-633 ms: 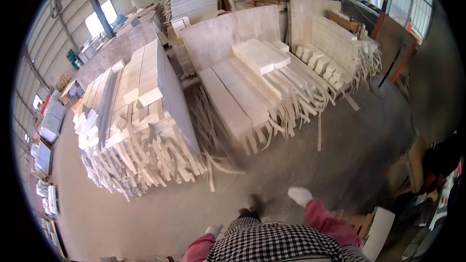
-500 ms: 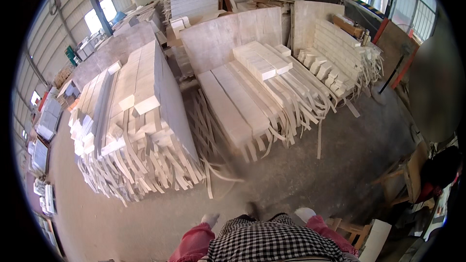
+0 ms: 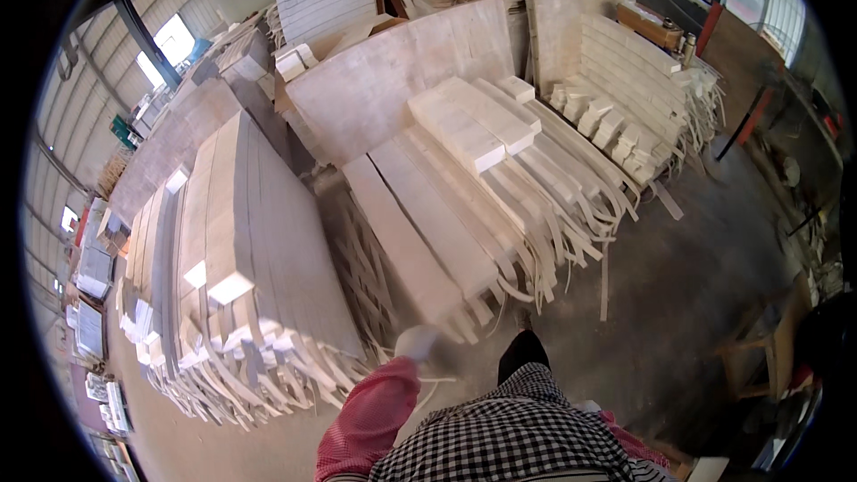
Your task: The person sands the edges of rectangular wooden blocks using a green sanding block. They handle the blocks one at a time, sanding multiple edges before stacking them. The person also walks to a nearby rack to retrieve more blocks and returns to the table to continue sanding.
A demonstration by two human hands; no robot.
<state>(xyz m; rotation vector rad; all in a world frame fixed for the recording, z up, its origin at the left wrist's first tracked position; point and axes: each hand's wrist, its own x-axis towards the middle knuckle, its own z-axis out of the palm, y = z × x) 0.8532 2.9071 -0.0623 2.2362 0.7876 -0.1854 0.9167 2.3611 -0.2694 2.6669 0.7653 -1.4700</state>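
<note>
My left hand (image 3: 418, 342), in a pale glove below a pink sleeve, reaches forward at the lower middle, smeared by motion. Its fingers cannot be made out, nor anything in them. It is nearest to the front ends of the left stack of pale wood strips (image 3: 268, 187) and the middle stack of strips (image 3: 420, 241), whose loose ends curl down toward the floor. Only a whitish sliver of my right hand (image 3: 587, 405) shows beside my checked apron (image 3: 500, 437); the rest is hidden. Shorter pale bundles (image 3: 460, 125) lie on top of the middle stack.
Upright boards (image 3: 402, 71) stand behind and between the stacks. Farther right is another stack of strips (image 3: 629, 67) with small blocks at its front. A wooden stool or frame (image 3: 754, 361) stands at the lower right. Concrete floor (image 3: 661, 303) runs along the front.
The stacks appear closer and lower, with a leg now stretched forward below me. My left hand has swung up and forward; my right hand has dropped back almost out of sight.
</note>
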